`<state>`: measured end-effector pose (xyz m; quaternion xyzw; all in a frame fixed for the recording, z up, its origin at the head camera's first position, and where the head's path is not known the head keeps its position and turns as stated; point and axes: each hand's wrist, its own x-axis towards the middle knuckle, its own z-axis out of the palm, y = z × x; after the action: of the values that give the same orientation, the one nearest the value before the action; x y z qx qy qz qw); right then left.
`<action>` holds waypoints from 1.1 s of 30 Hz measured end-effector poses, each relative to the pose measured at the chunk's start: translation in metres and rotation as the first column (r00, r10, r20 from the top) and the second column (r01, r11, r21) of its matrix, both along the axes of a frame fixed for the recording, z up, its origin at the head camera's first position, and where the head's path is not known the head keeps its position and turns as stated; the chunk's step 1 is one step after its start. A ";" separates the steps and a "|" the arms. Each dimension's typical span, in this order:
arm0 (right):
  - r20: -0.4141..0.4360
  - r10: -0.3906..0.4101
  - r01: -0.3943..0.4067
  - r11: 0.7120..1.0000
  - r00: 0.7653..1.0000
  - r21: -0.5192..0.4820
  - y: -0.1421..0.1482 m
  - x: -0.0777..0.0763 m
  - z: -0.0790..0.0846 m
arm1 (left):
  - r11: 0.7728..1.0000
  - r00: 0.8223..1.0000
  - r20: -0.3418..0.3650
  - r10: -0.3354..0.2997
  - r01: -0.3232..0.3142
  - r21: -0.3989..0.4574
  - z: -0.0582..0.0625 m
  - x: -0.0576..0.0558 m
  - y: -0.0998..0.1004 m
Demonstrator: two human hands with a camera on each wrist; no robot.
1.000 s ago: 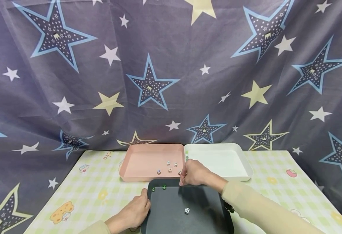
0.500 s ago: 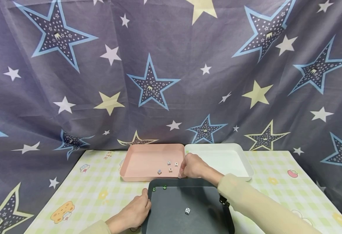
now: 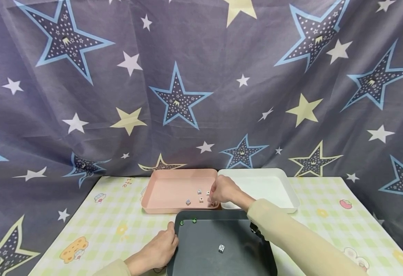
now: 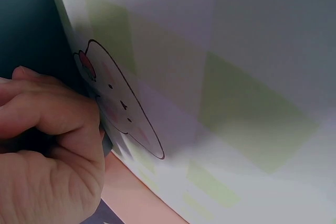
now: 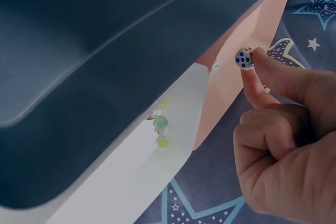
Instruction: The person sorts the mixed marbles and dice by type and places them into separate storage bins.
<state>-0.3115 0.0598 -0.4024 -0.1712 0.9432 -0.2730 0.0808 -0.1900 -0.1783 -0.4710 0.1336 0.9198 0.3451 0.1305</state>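
Between thumb and index finger, my right hand (image 3: 224,189) pinches a white die (image 5: 244,59) with blue and red pips, over the near right corner of the pink tray (image 3: 168,186). Several dice (image 3: 188,202) lie in that tray. My left hand (image 3: 158,247) grips the left rim of the dark grey tray (image 3: 201,258); some of its fingers are hidden. In the dark tray are one white die (image 3: 221,248) and two green marbles (image 3: 194,220) near the far left corner.
A white tray (image 3: 260,188) adjoins the pink one on the right; glass marbles (image 5: 160,123) lie inside it, shown in the right wrist view. The checked tablecloth (image 3: 104,226) spreads around the trays. Behind hangs a starry curtain (image 3: 201,115).
My right hand has moved up and forward from the dark tray's far edge to over the pink tray's near right corner. The left hand stays at the dark tray's rim.
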 end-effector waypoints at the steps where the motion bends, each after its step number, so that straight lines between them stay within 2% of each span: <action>1: 0.003 -0.007 0.007 1.000 1.000 0.006 -0.001 -0.001 -0.001 | 1.000 1.000 0.004 0.000 0.000 0.004 0.000 0.000 0.000; 11: 0.010 -0.062 0.062 0.997 0.998 0.036 -0.008 -0.010 -0.015 | 1.000 1.000 0.027 0.001 -0.001 0.013 0.001 0.000 -0.001; 21: -0.010 -0.120 0.121 0.989 0.993 0.081 -0.012 -0.017 -0.020 | 1.000 0.999 0.032 0.002 -0.002 0.014 0.000 0.000 -0.001; 33: -0.064 -0.122 0.130 0.982 0.990 0.140 -0.021 -0.020 -0.023 | 1.000 1.000 0.018 -0.008 0.007 0.008 0.001 0.001 0.000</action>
<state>-0.3314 0.0390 -0.4250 -0.1122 0.9712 -0.2041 0.0494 -0.1886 -0.1786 -0.4698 0.1345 0.9167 0.3494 0.1396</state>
